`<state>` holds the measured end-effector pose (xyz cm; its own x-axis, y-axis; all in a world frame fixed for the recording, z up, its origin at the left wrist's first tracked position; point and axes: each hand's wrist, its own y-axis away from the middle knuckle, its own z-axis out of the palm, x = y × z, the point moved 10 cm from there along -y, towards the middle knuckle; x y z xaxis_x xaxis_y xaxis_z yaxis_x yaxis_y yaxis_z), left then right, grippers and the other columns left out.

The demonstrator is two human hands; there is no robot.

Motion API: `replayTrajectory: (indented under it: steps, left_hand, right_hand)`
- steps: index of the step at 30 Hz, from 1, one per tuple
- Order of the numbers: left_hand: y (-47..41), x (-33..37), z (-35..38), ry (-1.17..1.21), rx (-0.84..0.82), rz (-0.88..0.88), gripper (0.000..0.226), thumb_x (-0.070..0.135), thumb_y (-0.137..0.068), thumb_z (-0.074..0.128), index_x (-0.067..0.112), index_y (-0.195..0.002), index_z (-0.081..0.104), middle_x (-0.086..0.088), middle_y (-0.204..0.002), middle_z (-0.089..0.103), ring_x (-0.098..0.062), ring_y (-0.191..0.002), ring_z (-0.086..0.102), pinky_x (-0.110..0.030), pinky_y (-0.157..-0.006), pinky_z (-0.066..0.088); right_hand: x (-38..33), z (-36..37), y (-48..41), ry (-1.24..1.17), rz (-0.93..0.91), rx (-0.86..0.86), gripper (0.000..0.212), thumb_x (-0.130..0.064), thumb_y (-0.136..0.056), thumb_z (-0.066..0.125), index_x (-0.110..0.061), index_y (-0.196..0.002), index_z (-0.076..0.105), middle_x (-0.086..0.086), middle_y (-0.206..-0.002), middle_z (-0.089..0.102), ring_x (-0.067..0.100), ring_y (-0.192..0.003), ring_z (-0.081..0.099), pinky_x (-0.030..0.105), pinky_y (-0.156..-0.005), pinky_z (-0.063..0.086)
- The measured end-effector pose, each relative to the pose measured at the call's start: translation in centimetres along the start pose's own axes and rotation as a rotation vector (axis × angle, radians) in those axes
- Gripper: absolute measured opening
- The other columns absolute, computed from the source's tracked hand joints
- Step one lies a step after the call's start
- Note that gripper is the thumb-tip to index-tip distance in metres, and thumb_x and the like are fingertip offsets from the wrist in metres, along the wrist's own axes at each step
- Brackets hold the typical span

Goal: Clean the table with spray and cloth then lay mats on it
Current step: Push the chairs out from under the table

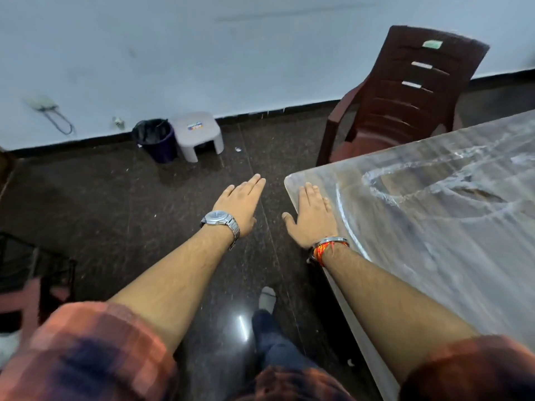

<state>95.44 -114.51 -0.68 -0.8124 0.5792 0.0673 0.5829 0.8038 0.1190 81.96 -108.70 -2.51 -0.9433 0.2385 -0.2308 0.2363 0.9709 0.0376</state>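
Observation:
The table (451,227) fills the right side of the view, its grey-brown top streaked with wet white smears. My right hand (311,214) hovers flat, palm down, over the table's near left corner, fingers apart and holding nothing. My left hand (238,202), with a metal watch on the wrist, is stretched out flat over the dark floor to the left of the table, also empty. No spray bottle, cloth or mats are in view.
A brown plastic chair (405,91) stands at the table's far end. A dark bin (156,138) and a small white stool (199,134) sit against the wall. Another chair (29,285) is at the left edge. My feet are on the dark floor below.

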Motion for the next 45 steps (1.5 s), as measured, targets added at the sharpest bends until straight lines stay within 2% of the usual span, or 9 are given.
replayTrajectory:
  steps: [7,12,17,26,32,36,45]
  left_hand:
    - [-15.6,-4.6,-2.6,-0.008,-0.060,0.081,0.098,0.025,-0.086,0.068,0.018,-0.156,0.000,0.000,-0.164,-0.003,-0.019,-0.147,0.018,-0.039,-0.119,0.017]
    - [-26.3,-6.7,-5.5,-0.011,-0.027,0.143,0.101,0.023,-0.083,0.072,0.017,-0.156,0.002,-0.001,-0.164,0.000,-0.021,-0.146,0.024,-0.039,-0.119,0.020]
    - [-38.1,-7.5,-5.9,-0.032,-0.024,0.240,0.101,0.025,-0.084,0.072,0.019,-0.156,0.002,0.000,-0.164,0.001,-0.018,-0.146,0.022,-0.038,-0.119,0.018]
    - [-58.4,-7.5,-8.9,-0.074,-0.058,0.528,0.100,0.031,-0.084,0.071,0.018,-0.156,0.002,0.001,-0.164,0.000,-0.018,-0.146,0.022,-0.039,-0.119,0.018]
    - [-68.8,-3.6,-11.4,-0.085,-0.035,0.704,0.101,0.035,-0.083,0.071,0.017,-0.156,0.003,0.000,-0.164,0.003,-0.017,-0.147,0.019,-0.040,-0.119,0.019]
    - [-75.9,1.7,-11.7,-0.072,-0.006,0.846,0.101,0.036,-0.082,0.072,0.017,-0.156,0.005,-0.001,-0.164,0.005,-0.017,-0.147,0.021,-0.041,-0.119,0.020]
    - [-91.2,13.6,-14.3,-0.113,-0.014,1.008,0.104,0.034,-0.081,0.075,0.019,-0.156,0.004,0.001,-0.164,0.002,-0.018,-0.147,0.020,-0.042,-0.119,0.019]
  right_hand:
    - [0.9,-0.9,-16.1,-0.063,0.084,0.026,0.076,-0.046,-0.093,0.043,-0.005,-0.151,0.014,0.011,-0.159,0.010,0.025,-0.147,0.007,0.042,-0.119,0.012]
    - [1.6,-2.7,-26.2,-0.035,0.143,0.067,0.076,-0.046,-0.092,0.045,-0.006,-0.150,0.017,0.011,-0.159,0.014,0.024,-0.147,0.010,0.042,-0.118,0.013]
    - [3.9,-3.1,-35.9,-0.028,0.226,0.110,0.076,-0.046,-0.093,0.043,-0.005,-0.150,0.015,0.011,-0.159,0.013,0.024,-0.147,0.009,0.042,-0.118,0.012]
    - [10.0,-5.9,-50.8,-0.059,0.547,0.196,0.075,-0.045,-0.092,0.045,-0.006,-0.150,0.017,0.010,-0.159,0.014,0.024,-0.147,0.009,0.042,-0.119,0.012]
    - [14.4,-8.8,-57.0,-0.048,0.723,0.279,0.076,-0.045,-0.092,0.046,-0.005,-0.150,0.018,0.011,-0.159,0.015,0.024,-0.147,0.010,0.043,-0.119,0.012]
    - [20.4,-10.1,-61.5,-0.059,0.864,0.337,0.076,-0.046,-0.091,0.045,-0.005,-0.150,0.018,0.010,-0.159,0.015,0.023,-0.147,0.010,0.043,-0.118,0.012]
    - [34.2,-13.7,-71.3,-0.087,1.032,0.396,0.076,-0.046,-0.091,0.046,-0.005,-0.150,0.019,0.010,-0.159,0.016,0.024,-0.147,0.010,0.044,-0.118,0.012]
